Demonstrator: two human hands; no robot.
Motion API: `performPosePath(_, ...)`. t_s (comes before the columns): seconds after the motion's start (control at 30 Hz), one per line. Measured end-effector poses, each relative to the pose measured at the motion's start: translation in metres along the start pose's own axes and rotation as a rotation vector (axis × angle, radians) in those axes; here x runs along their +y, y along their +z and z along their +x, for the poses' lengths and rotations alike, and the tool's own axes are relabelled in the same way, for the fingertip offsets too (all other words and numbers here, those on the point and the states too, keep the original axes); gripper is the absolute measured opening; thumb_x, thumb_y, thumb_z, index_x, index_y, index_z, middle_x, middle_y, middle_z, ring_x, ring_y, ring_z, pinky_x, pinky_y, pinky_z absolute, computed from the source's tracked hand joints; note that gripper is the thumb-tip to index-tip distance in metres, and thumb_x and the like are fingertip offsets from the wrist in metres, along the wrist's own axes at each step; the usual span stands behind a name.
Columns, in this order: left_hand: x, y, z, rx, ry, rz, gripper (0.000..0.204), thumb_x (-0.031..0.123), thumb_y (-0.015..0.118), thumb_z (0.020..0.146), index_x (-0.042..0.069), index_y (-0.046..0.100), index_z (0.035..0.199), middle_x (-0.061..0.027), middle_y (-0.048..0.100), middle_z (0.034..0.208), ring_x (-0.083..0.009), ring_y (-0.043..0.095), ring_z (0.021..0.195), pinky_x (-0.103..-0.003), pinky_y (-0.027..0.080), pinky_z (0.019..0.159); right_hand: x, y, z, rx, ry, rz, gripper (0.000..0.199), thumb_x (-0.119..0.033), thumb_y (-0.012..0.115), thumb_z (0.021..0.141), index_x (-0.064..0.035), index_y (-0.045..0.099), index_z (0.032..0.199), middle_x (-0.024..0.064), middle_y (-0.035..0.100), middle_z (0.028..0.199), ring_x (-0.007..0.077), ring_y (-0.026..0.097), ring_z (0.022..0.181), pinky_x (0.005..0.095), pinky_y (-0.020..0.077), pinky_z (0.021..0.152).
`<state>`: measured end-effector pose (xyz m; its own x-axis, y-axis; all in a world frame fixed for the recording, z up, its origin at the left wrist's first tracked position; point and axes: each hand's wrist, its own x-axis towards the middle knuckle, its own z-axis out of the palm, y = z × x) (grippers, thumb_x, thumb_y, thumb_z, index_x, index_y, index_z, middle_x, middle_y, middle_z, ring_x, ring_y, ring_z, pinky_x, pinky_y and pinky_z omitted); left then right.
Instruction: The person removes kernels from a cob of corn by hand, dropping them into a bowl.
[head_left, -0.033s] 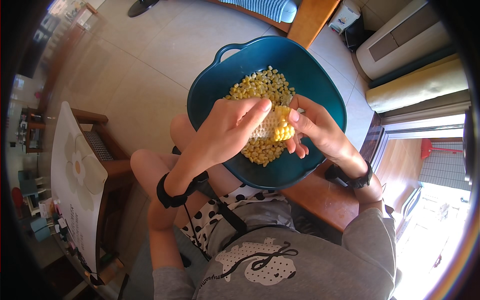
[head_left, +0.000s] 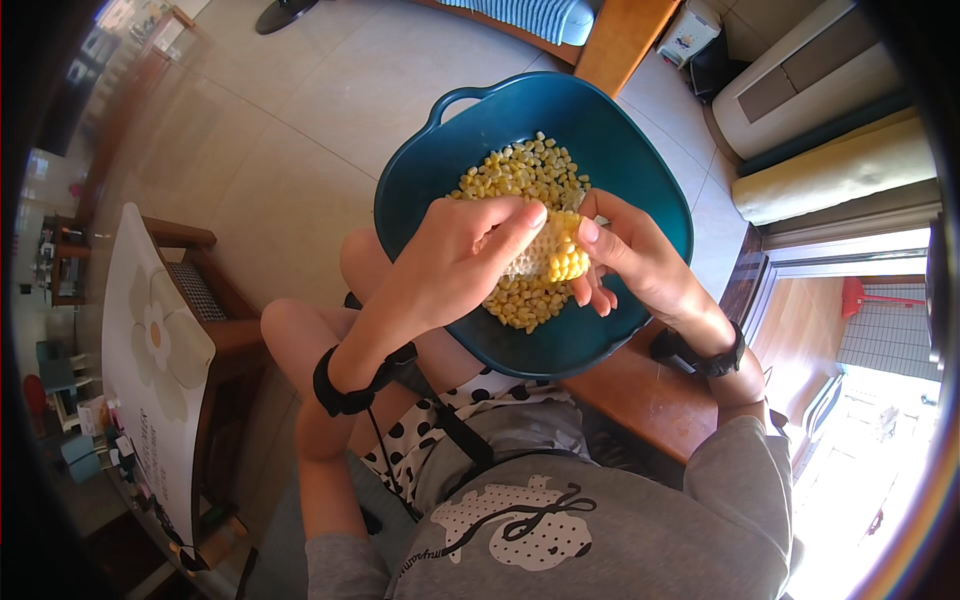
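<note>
Over a teal basin (head_left: 620,130) my two hands hold a corn cob (head_left: 568,262) between them. Yellow kernels cover its right end, while the stretch toward the left is stripped to pale sockets. My left hand (head_left: 455,250) is closed round the bare part, its thumb pressing close to the remaining kernels. The right end sits in the grip of my right hand (head_left: 632,245), thumb on top, other fingers partly hidden beneath. Loose corn kernels (head_left: 525,168) lie heaped in the basin behind and in front of the cob.
The basin rests by my knees, with a loop handle (head_left: 458,100) at its far left. A wooden bench (head_left: 650,400) stands at the right. On the left is a chair with a flower-print cover (head_left: 155,340). Pale floor tiles (head_left: 290,110) spread beyond.
My left thumb has shifted very slightly right along the cob. Everything else looks the same.
</note>
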<state>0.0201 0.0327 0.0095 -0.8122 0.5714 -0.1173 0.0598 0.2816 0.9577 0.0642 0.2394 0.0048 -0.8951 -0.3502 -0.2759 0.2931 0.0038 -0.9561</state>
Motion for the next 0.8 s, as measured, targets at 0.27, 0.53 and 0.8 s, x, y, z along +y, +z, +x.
performPosePath(0.27, -0.004, 0.0009, 0.0007, -0.081, 0.311, 0.11, 0.032, 0.026, 0.065, 0.085, -0.004, 0.06, 0.094, -0.009, 0.063, 0.075, -0.012, 0.059, 0.067, -0.027, 0.047, 0.06, 0.0017, 0.0009, 0.0002, 0.023, -0.039, 0.024, 0.047, -0.048, 0.055, 0.091, -0.0022, 0.045, 0.088, 0.009, 0.06, 0.058, 0.0102, 0.052, 0.041, 0.0188, 0.0364, 0.038)
performPosePath(0.53, -0.009, 0.0026, 0.003, -0.094, 0.334, 0.104, 0.033, 0.026, 0.067, 0.083, -0.004, 0.058, 0.095, -0.0105, 0.061, 0.075, -0.0152, 0.059, 0.066, -0.028, 0.046, 0.06, 0.0035, 0.0013, 0.0007, 0.022, -0.047, 0.046, 0.047, -0.048, 0.054, 0.091, -0.0026, 0.045, 0.088, 0.0086, 0.059, 0.057, 0.0103, 0.053, 0.041, 0.0183, 0.0361, 0.038)
performPosePath(0.8, -0.0076, 0.0013, 0.0024, -0.103, 0.337, 0.106, 0.03, 0.023, 0.065, 0.083, -0.004, 0.057, 0.094, -0.0113, 0.06, 0.075, -0.0162, 0.058, 0.065, -0.028, 0.045, 0.06, 0.0012, 0.0018, 0.0003, 0.017, -0.037, 0.006, 0.048, -0.049, 0.054, 0.091, -0.0022, 0.045, 0.087, 0.0081, 0.059, 0.057, 0.0099, 0.052, 0.041, 0.0182, 0.0359, 0.038)
